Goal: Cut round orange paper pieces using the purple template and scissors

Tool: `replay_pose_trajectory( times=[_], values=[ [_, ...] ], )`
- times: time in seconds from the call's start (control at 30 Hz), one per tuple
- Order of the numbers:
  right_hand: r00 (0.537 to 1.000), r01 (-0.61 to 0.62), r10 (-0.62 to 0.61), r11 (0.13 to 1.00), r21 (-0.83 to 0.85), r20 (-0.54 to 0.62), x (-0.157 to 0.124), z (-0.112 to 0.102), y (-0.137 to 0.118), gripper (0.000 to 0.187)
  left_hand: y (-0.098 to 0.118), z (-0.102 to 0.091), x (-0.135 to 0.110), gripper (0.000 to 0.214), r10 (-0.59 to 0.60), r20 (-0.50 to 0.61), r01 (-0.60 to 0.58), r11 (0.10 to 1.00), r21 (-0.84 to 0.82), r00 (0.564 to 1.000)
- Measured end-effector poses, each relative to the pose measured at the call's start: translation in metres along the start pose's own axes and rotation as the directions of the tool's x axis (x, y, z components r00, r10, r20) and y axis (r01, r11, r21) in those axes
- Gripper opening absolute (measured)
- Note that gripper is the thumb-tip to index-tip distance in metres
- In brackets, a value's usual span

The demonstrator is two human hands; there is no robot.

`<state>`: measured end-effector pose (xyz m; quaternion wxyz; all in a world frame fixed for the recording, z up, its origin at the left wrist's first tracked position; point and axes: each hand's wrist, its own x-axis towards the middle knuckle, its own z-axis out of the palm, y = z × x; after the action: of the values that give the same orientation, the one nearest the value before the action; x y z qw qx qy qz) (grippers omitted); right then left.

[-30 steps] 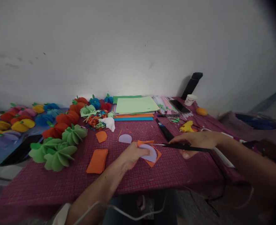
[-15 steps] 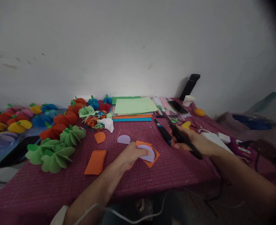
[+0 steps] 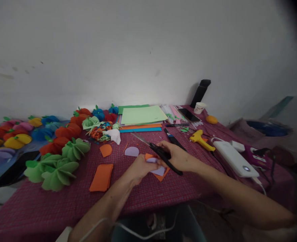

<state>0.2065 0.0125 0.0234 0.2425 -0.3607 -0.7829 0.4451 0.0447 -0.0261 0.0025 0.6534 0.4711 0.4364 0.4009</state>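
Note:
My left hand (image 3: 141, 167) pinches a rounded lilac paper piece (image 3: 158, 170) laid over an orange sheet (image 3: 162, 176), just above the tablecloth. A pair of black-handled scissors (image 3: 160, 152) is in my right hand (image 3: 175, 156), the blades pointing to the far left. The right fingertips come up against the papers, partly hiding them. Left of my hands lie a lilac half-round piece (image 3: 132, 151), an orange rounded piece (image 3: 105, 150) and a stack of orange paper (image 3: 101, 178).
Paper pumpkins (image 3: 70, 131) in many colours crowd the left. Coloured sheets (image 3: 142, 115) lie at the back, beside paper scraps (image 3: 100, 131). To the right are a utility knife (image 3: 175, 139), a yellow glue gun (image 3: 201, 140), a white power bank (image 3: 235, 159) and a paper cup (image 3: 199, 108).
My right hand has come in from the right with the scissors, reaching the papers at my left hand. The yellow glue gun and power bank now show more fully.

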Motion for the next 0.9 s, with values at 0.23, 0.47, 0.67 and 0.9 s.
replay_pose_trajectory(
  times=[0.23,0.47,0.67,0.9],
  values=[
    [1.0,0.019,-0.02,0.999,0.032,0.016,0.006,0.004,-0.005,0.032,-0.007,-0.002,0.002,0.004,0.043,0.024,-0.045,0.997,0.068,0.999],
    [0.996,0.035,-0.047,0.985,0.171,0.071,0.01,0.007,-0.011,0.033,-0.014,-0.004,0.005,0.008,0.068,-0.008,-0.067,0.989,0.134,0.998],
    [0.994,0.031,-0.05,0.983,0.182,0.098,0.012,0.006,-0.004,0.03,-0.014,-0.003,0.005,0.007,0.079,-0.015,-0.074,0.976,0.206,0.997],
    [0.996,0.024,-0.043,0.971,0.24,0.075,0.01,0.002,-0.002,0.032,-0.008,-0.002,0.001,0.01,0.005,-0.024,-0.001,0.986,0.168,1.0]
  ],
)
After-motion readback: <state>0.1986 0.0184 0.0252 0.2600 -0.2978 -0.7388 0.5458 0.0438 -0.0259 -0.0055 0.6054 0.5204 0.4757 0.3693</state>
